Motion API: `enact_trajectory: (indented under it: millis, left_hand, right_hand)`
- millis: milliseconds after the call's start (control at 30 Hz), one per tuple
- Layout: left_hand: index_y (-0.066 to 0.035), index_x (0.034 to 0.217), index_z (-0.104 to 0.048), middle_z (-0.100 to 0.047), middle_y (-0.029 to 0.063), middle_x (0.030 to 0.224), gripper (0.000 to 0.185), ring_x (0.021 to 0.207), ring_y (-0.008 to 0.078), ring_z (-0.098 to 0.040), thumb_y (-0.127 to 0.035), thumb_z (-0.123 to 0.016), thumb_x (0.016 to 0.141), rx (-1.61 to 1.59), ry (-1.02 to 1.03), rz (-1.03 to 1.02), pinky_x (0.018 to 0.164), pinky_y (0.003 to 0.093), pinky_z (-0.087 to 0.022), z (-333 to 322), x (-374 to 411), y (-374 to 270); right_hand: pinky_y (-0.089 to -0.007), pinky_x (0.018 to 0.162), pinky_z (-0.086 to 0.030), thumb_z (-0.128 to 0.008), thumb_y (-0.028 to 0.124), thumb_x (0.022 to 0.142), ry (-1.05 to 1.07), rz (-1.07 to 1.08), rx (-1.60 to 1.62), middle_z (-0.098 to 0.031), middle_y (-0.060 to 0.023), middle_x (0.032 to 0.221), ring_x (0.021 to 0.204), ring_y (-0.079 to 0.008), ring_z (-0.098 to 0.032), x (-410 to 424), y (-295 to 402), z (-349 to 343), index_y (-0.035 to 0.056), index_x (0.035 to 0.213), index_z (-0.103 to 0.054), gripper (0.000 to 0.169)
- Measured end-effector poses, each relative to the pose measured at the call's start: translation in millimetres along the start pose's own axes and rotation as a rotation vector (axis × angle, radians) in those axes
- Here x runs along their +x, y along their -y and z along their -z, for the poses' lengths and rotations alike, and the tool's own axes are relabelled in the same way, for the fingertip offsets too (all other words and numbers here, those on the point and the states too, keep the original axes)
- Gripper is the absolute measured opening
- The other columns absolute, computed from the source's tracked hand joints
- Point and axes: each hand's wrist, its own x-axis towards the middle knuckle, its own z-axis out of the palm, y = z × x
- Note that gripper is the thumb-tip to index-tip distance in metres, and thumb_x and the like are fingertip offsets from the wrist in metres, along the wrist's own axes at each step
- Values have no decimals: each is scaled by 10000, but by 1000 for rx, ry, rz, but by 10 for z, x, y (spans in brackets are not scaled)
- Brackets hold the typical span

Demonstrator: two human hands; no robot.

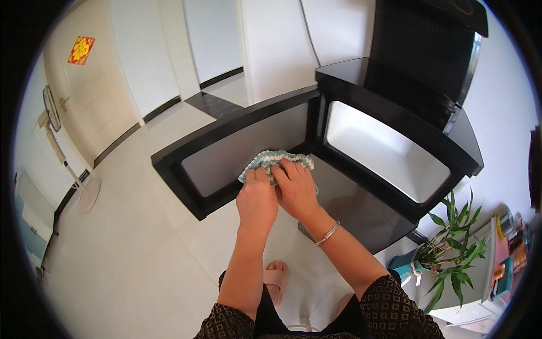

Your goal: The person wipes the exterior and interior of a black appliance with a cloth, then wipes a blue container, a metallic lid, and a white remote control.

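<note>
My left hand (pixel 256 197) and my right hand (pixel 298 188) are side by side, fingers bent over a bunched green-and-white textured cloth (pixel 271 159). The cloth lies against the lower inner side of an open black door (pixel 254 140) with a grey inset panel. To the right, the door's black cabinet appliance (pixel 432 127) shows a white-lined compartment (pixel 385 152). A glossy dark front panel (pixel 355 203) sits below that opening, just right of my hands. The cloth's underside is hidden, and a silver bangle (pixel 328 233) circles my right wrist.
A leafy potted plant (pixel 453 245) stands close to the appliance's right side, beside a white drawer cabinet (pixel 465 311) with small items on top. A standing fan (pixel 61 156) is at far left, near a cream door (pixel 93 84). My slippered foot (pixel 276 279) is on pale floor tiles.
</note>
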Motion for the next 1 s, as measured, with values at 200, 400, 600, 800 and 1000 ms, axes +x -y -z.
enact_trajectory:
  millis: [200,400,600,800,1000]
  left_hand:
    - [27,1025,-514,-544,155,896,293,706,310,-622,-19,-566,740,134,-73,-51,560,363,-516,156,-215,180]
    - [26,993,-519,-580,160,874,253,674,318,-625,-12,-550,745,252,-6,63,538,380,-499,671,-332,341]
    - [34,969,-508,-617,160,683,227,581,322,-617,-49,-543,760,317,84,185,510,389,-478,932,-425,345]
    - [38,1104,-449,-604,134,593,384,537,304,-613,-112,-555,766,267,13,128,480,391,-470,589,-363,406]
    - [-21,1187,-445,-601,125,612,400,495,291,-585,-116,-554,814,27,-95,-39,452,377,-447,-40,-214,285]
  right_hand:
    - [-352,722,-382,-625,16,622,55,14,20,-538,-76,1060,884,-239,-512,110,117,106,112,1016,-593,406]
    - [-332,711,-391,-638,45,628,104,166,188,-539,-73,1051,859,-228,-518,149,627,10,104,997,-611,375]
    - [-310,703,-390,-662,67,631,47,179,271,-542,-69,1020,841,-221,-522,148,900,-140,100,973,-619,346]
    - [-356,723,-407,-632,68,657,69,88,219,-521,-109,1099,892,-255,-530,96,639,-182,82,1038,-577,385]
    - [-414,808,-420,-603,11,665,6,-99,64,-480,-182,1171,1009,-339,-505,39,37,-38,39,1110,-518,454]
